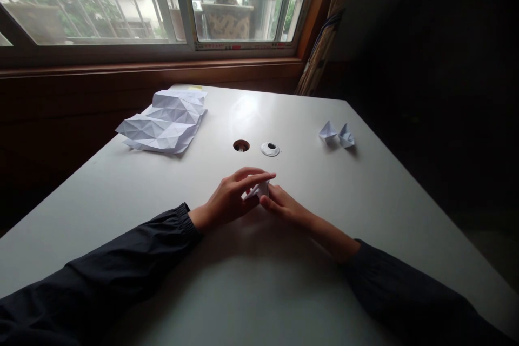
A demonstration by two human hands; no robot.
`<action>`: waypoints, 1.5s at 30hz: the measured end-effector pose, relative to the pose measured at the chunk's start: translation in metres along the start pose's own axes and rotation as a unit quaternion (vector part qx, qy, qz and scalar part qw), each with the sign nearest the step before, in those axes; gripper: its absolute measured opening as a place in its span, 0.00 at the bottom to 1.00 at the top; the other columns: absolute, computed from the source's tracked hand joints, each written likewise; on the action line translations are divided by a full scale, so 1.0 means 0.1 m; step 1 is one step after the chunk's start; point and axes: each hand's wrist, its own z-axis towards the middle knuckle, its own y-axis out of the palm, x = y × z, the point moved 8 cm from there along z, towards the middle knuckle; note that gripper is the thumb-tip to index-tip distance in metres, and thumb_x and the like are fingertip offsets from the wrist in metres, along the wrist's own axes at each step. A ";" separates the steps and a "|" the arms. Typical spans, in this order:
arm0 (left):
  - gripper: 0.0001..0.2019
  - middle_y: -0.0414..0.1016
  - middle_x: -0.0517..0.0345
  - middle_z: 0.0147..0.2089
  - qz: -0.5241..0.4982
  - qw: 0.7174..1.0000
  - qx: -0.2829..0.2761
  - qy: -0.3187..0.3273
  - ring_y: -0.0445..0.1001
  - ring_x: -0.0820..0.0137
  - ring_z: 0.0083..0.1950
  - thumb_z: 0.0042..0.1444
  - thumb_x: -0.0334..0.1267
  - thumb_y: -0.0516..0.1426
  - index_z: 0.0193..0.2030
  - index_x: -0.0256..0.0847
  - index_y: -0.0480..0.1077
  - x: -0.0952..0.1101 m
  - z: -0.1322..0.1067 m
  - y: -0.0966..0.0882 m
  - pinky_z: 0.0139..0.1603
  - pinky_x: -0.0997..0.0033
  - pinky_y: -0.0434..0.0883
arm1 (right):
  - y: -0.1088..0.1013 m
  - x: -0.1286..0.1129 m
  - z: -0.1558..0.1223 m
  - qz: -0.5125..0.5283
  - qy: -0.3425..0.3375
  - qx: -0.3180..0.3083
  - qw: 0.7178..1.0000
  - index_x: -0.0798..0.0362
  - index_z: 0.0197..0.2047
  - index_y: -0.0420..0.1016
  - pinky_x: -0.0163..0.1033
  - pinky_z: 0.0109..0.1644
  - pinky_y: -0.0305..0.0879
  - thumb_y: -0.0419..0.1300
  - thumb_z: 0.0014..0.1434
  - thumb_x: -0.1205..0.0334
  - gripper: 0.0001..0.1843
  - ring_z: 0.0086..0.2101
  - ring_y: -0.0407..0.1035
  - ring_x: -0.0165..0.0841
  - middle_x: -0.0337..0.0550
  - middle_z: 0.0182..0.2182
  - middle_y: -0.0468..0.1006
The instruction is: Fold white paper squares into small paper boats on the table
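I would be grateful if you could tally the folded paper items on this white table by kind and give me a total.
Small folded paper boats: 2
Creased paper pile: 1
Folded paper piece between the hands: 1
Total: 4

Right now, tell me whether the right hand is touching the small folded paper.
Touching: the head view shows the right hand with its fingers pressed against the lower edge of the small folded paper.

Head-worn view, facing forward and downward
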 end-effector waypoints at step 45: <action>0.26 0.76 0.48 0.58 -0.108 0.985 -0.003 -0.133 0.81 0.66 0.47 0.63 0.35 0.59 0.67 0.45 0.62 -0.14 0.01 0.12 0.47 0.67 0.81 | -0.33 -0.01 -0.30 -0.275 0.025 0.303 0.912 0.52 0.67 0.68 0.43 0.34 0.75 0.55 0.67 0.62 0.26 0.27 0.78 0.40 0.48 0.37 0.85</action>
